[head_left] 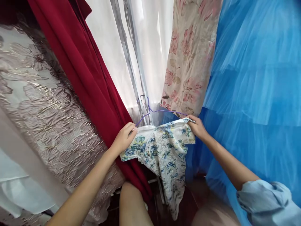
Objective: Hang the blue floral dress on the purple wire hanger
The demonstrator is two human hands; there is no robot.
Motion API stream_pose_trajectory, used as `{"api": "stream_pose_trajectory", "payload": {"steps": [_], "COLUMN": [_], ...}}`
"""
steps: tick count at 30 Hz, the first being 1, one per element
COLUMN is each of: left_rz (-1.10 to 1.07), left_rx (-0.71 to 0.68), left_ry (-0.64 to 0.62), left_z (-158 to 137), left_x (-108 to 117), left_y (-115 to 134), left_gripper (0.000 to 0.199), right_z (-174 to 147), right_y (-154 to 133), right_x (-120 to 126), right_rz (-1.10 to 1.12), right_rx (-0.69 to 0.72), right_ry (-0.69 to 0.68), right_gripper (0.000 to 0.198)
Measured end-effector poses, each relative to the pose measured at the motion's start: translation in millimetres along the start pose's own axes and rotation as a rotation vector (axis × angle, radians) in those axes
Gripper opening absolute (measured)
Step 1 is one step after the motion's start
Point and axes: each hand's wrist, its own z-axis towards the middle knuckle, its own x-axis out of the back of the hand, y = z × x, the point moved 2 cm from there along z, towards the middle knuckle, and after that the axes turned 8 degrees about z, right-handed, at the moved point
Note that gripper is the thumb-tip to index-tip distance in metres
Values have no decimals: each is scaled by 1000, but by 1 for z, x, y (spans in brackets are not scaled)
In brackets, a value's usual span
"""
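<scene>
A white floral dress with blue, green and yellow print hangs from a purple wire hanger in front of me. My left hand is closed around the dress's left shoulder, with the hanger's arm running into the cloth there. At the other shoulder my right hand pinches the fabric near the hanger's far end. The hanger's hook stands up in front of the metal poles; whether it touches them I cannot tell. Below, the dress narrows into a loose, folded tail.
Grey metal poles rise behind the hanger before a white curtain. Dark red cloth and a shiny pinkish embossed garment hang at left. At right hang a pink-flowered garment and a blue layered tulle dress. My knee is below.
</scene>
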Motion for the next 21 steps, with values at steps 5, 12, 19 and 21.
{"api": "stream_pose_trajectory", "payload": {"steps": [5,12,19,21], "left_rz": [-41,-127,-244,-277], "left_rx": [40,194,297,307], "left_ry": [30,61,141,134], "left_z": [-10,-22,-23,-21], "left_x": [3,5,10,7], "left_y": [-10,-9,-18,-19], "left_gripper": [23,27,26,27], "right_z": [-10,-4,0,2], "right_y": [-21,-43,-40,-34], "right_x": [16,9,-4,-9], "right_rz": [137,407,482,502], "right_rx": [-79,-184,-317,-280], "right_ry": [-156,-81,-103,-33], "right_gripper": [25,12,21,25]}}
